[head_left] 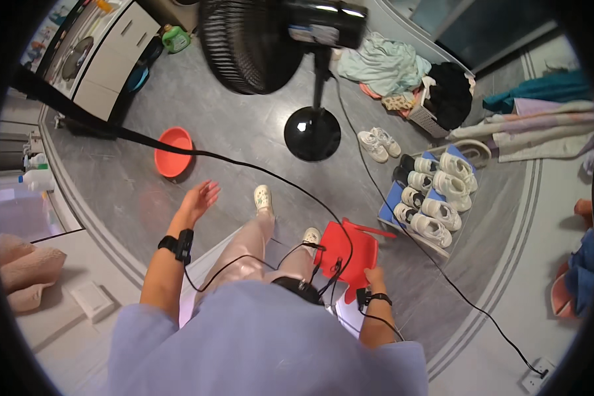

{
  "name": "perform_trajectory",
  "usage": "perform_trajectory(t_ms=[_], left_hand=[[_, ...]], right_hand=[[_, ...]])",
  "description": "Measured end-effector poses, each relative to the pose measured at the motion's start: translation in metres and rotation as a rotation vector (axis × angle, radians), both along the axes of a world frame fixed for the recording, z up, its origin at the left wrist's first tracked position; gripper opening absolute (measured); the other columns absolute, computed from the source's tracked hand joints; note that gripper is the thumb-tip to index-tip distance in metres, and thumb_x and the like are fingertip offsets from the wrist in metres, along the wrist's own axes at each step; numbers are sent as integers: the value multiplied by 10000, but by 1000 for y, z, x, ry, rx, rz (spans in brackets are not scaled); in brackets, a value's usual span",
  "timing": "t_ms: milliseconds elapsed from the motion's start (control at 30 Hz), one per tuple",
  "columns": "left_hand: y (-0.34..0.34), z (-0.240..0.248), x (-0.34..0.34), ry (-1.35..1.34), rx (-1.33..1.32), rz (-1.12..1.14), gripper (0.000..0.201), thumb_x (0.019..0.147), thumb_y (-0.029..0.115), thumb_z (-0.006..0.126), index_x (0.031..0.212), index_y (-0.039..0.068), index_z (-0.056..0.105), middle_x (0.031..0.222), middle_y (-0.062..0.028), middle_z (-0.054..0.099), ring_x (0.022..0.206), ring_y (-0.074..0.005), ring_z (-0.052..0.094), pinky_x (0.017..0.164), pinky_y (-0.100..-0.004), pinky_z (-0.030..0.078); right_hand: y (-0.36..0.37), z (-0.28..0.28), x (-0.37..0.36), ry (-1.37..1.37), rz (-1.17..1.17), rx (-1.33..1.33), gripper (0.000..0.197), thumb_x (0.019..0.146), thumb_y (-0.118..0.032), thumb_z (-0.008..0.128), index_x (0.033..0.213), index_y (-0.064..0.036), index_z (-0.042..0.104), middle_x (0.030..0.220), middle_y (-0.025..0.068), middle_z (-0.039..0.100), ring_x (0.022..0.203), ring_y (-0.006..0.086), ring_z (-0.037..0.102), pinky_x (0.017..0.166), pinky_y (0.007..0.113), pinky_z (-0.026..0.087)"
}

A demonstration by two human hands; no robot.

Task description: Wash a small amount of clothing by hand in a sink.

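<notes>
Beside the right leg (299, 266), grips the red stool (350, 249) by its edge with the right hand (375, 277), apparently to keep it clear of the feet (311, 236); holds out the left hand (201, 200), empty and loose-fingered, perhaps for balance.

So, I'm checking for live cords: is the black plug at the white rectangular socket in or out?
In, it appears: the black plug sits against the white rectangular socket, its long black cable leading away.
</notes>
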State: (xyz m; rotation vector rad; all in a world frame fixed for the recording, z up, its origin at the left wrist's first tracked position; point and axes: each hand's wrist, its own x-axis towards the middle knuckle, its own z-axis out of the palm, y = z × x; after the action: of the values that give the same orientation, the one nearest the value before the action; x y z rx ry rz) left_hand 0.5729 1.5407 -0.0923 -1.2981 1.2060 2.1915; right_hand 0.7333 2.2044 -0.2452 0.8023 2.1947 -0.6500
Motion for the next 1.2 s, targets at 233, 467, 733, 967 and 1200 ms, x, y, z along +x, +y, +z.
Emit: perform_trajectory(t_ms=[233,467,733,967,1200], left_hand=[[-210,-27,-38,46,-6,382,328,941,203,463,1244,75,464,1233,-72,568,1076,-223,590,891,-346,456],[-331,-43,-38,-142,72,844,198,925,143,431,1094,71,504,1136,-35,608,1023,-184,610,874,-343,458],[-395,-20,-200,-175,130,754,193,893,95,460,1071,69,528,1158,-56,614,1050,-193,589,910,-358,437],[-525,-14,-354,-241,-3,494,183,927,125,407,1061,93,527,1084,-70,652,995,-212,634,776,-352,505],[-638,23,-474,-53,-19,282,249,957,151,392,1171,75,495,1152,-69,622,1062,-208,606,828,-348,501]], right_hand=[[-53,75,-36,86,13,71,359,707,-110,608,1047,2,625,866,160,681,732,286,671,614,415,525],[-201,173,-114,-78,-404,-12,484,708,-190,616,1167,-51,551,877,129,652,745,269,644,596,433,513],[-284,116,-142,-182,-591,-151,358,718,-223,630,999,-4,595,741,127,618,552,250,596,434,378,458],[-466,133,-221,-60,-599,-30,289,716,-165,614,939,18,606,682,122,614,510,252,598,418,380,470],[-613,146,-295,17,-863,-17,283,704,-215,614,856,22,639,708,135,634,567,233,603,476,384,459]])
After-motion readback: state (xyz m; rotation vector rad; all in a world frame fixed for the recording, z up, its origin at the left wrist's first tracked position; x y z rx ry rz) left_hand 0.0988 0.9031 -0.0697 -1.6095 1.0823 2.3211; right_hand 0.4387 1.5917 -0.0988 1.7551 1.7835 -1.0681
